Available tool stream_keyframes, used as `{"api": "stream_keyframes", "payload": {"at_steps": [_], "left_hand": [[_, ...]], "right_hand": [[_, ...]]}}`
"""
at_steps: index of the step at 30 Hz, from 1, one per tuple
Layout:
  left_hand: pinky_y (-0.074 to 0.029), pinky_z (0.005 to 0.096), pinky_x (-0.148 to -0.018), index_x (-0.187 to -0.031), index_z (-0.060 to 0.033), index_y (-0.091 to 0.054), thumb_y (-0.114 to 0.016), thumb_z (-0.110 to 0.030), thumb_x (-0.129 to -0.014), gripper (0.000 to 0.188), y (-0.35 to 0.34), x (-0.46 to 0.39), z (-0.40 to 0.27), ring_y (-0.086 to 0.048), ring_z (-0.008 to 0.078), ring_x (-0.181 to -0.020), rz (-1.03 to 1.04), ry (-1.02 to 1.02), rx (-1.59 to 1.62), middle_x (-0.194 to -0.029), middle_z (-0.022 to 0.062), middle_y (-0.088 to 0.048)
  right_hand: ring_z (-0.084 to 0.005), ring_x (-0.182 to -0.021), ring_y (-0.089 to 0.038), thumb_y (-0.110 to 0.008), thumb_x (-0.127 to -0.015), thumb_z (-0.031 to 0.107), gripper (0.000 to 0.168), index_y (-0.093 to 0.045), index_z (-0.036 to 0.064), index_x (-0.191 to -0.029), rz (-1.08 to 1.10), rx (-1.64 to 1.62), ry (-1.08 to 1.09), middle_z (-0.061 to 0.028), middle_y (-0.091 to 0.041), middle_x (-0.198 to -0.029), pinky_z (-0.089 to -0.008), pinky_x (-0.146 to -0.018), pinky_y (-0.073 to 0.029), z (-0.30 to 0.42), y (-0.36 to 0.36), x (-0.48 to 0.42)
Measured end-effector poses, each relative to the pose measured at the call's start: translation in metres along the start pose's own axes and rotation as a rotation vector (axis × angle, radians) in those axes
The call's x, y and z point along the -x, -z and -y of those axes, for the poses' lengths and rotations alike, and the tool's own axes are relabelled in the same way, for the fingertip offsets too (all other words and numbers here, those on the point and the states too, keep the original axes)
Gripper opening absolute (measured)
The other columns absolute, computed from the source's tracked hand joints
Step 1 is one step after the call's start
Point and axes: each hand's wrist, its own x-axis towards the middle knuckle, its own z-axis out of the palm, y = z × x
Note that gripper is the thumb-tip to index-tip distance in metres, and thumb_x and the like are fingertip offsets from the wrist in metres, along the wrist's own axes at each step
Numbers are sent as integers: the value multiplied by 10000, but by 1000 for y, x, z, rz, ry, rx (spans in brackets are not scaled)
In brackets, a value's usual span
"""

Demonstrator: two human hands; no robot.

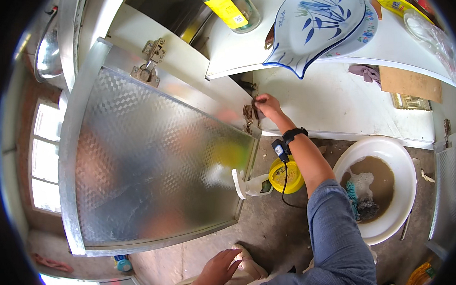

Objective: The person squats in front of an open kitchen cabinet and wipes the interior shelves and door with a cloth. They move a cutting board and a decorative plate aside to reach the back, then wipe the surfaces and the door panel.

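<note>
My right hand [270, 106] reaches into the lower cabinet [317, 101], its bent fingers against the left inner wall beside a rusty hinge [247, 115]. Something small and dark brown shows at the fingertips; whether I hold it or it belongs to the wall is unclear. A black strap with a small cabled device [279, 150] circles that wrist. Lower down, my left hand [219, 269] hangs over my leg with nothing in it, fingers loosely apart. Between the hands stands the cabinet's swung-out door [157, 160] of patterned, see-through panel in a metal frame.
On the floor are a white basin [403, 196] of murky water with a teal cloth [351, 196] and steel scourer [367, 208], a yellow tub [289, 185] and a spray bottle [256, 185]. Above, a fish-shaped plate [321, 22] overhangs the shelf near a glass jar [246, 13].
</note>
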Motion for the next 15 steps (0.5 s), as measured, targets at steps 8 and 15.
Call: {"api": "stream_keyframes", "payload": {"at_steps": [8,15], "left_hand": [[-495,385,-844,-1147,-33,-577,-600,-142,-880,289,-1,-6,-3,-600,335,-972,5,-10,-7,-1068,157,-626],[-500,381,-835,-1142,-39,-582,-607,-143,-876,287,-1,-14,-9,-604,331,-968,-9,-33,-41,-1070,145,-630]], "right_hand": [[-106,-742,-605,-726,-785,198,180,-698,74,-912,91,-283,165,-22,-675,-832,-246,-662,-490,21,-5,6],[-117,-668,-613,-732,-741,176,148,-706,89,-858,228,130,-95,-29,-676,-762,-290,-599,-501,5,5,13]]}}
